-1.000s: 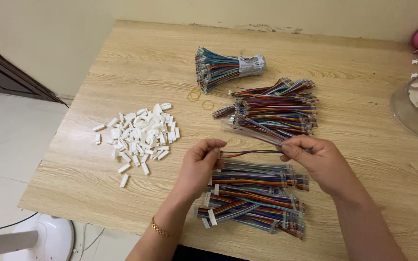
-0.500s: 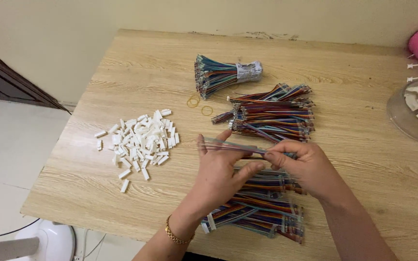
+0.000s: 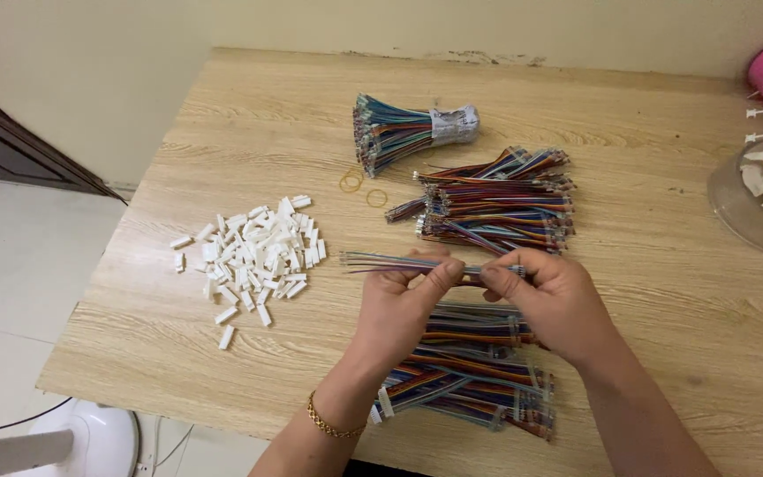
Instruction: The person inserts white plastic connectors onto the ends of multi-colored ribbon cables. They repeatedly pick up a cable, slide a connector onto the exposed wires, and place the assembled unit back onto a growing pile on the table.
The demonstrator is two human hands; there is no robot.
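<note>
Pinching a thin wire strip (image 3: pixel 417 263) above the counter (image 3: pixel 222 371), left hand (image 3: pixel 404 305) and right hand (image 3: pixel 554 296) probably grip tight; a loose pinch could drop it into the wire pile (image 3: pixel 479 371) below.

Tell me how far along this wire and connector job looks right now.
Done: a pile of wires with white plugs fitted lies under the hands. In hand: left hand and right hand hold one strip of coloured wires. Left: a loose wire pile, a taped bundle and many white connectors.
</note>
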